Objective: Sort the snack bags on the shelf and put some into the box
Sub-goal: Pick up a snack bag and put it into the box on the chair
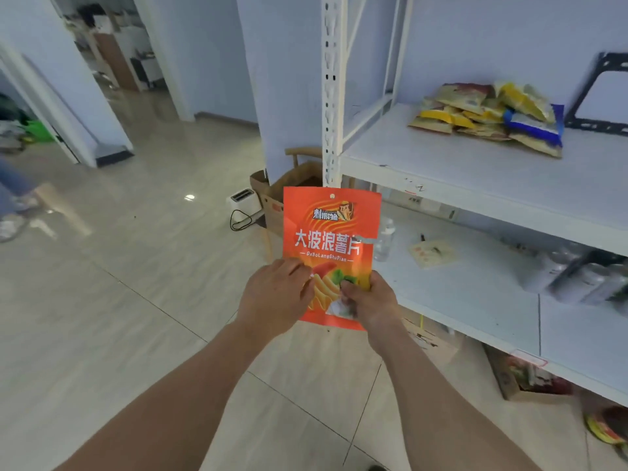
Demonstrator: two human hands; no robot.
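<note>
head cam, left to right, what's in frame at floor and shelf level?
Green bag → white toaster → cardboard box → orange snack bag held in both hands → clear bottle → pile of snack bags → black frame.

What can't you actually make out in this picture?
- Head view: the lower front of the orange snack bag is covered by the left hand and right hand.
- The pile of snack bags on the upper shelf is too blurred to read or count.
- Cans at the right are blurred.
</note>
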